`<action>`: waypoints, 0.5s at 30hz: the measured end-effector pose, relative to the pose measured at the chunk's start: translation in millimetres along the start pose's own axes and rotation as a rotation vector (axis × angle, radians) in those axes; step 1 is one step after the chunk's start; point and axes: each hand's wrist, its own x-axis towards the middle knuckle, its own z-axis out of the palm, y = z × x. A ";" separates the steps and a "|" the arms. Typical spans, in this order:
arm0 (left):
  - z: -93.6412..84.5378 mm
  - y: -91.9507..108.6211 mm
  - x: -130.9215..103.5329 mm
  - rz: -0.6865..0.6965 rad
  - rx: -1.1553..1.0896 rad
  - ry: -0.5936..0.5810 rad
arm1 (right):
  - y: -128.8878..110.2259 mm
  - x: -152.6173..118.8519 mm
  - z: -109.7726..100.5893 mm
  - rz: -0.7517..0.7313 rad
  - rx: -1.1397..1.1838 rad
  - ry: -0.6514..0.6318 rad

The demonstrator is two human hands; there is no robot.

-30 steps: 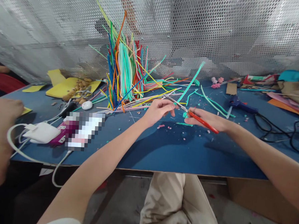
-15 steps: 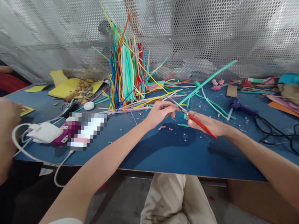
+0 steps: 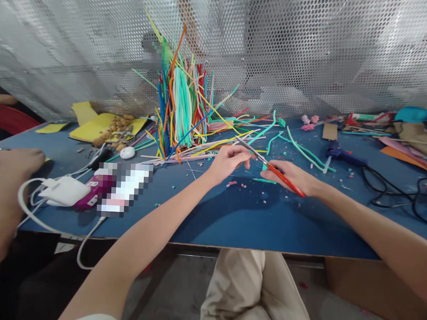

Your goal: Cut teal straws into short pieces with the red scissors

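Observation:
My right hand [image 3: 289,176] is closed on scissors [image 3: 282,175] with red handles. Their metal blades point up and left, passing just beyond the fingertips of my left hand [image 3: 233,161]. The left fingers are curled into a pinch; whatever is between them is too small or hidden to make out. Short teal pipe cleaner pieces [image 3: 265,181] lie below the scissors. Behind the blades, a bent teal pipe cleaner [image 3: 265,129] rests on the blue table [image 3: 224,222].
A tall bundle of coloured pipe cleaners [image 3: 183,106] stands at the back. To the right lie a blue glue gun [image 3: 346,155] and its black cord. At left are a pixelated phone [image 3: 126,189], a white charger [image 3: 65,190], and another person's hand [image 3: 18,164].
The long teal pipe cleaner reaching up and right from the scissors is gone from there. The scissors and my right hand have shifted slightly left. My left hand has barely moved.

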 end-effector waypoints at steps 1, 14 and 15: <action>-0.2 -0.7 0.8 -0.002 -0.007 0.005 | 0.8 2.0 2.1 0.012 0.017 0.027; -3.6 -22.7 3.3 -0.016 0.417 0.078 | 89.2 15.5 -75.9 0.401 -0.427 0.501; -3.3 -23.8 3.3 0.016 0.508 0.071 | 98.8 14.7 -82.1 0.409 -0.476 0.468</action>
